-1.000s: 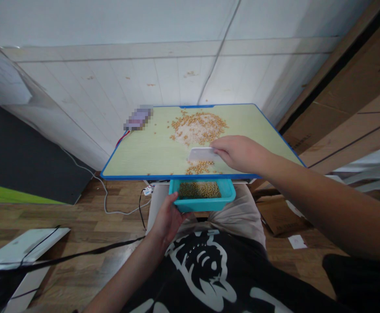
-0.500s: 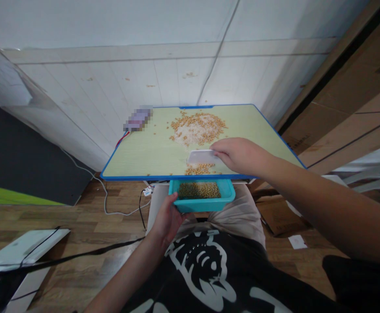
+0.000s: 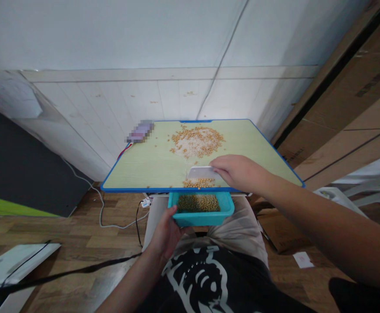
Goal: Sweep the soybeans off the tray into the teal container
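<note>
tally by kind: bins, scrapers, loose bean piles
teal bin: 1
white scraper: 1
bean piles: 2 (large pile, small pile)
total: 4

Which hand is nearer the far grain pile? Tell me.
Right hand, holding the scraper just before the pile; left hand holds the teal tray below the table edge.

We cannot make out the pixelated object (image 3: 140,131) at the table's (image 3: 144,165) far left corner. At the table's near edge our right hand (image 3: 238,172) covers one end of the white scraper (image 3: 200,172); just below it, the teal tray (image 3: 203,216) hides the fingertips of our left hand (image 3: 166,232)
</note>
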Available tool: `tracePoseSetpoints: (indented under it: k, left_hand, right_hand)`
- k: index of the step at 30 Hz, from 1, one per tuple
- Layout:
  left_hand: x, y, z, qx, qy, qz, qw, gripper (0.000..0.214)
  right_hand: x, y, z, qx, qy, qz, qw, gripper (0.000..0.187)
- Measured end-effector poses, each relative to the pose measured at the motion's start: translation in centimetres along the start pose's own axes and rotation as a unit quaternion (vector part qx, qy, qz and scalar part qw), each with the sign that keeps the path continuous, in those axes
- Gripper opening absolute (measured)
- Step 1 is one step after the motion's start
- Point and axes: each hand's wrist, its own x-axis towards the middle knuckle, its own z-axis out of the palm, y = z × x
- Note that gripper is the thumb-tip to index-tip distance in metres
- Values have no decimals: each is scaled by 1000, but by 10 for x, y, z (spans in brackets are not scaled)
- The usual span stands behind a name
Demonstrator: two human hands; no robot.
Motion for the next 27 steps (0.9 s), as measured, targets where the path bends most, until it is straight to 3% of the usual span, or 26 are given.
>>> tracePoseSetpoints:
  k: [8, 15, 27]
  left_hand:
    - [1, 1, 0, 14, 14, 1, 1000, 59]
    - [1, 2, -1, 10, 10, 0, 1000, 43]
    - [3, 1, -2, 16, 10, 2, 1000, 47]
  right_hand:
    - [-4, -2, -1, 4, -2, -1, 1000, 26]
    - [-11, -2, -2, 5, -5, -10, 1000, 27]
    - [-20, -4, -1, 16, 14, -32, 999, 29]
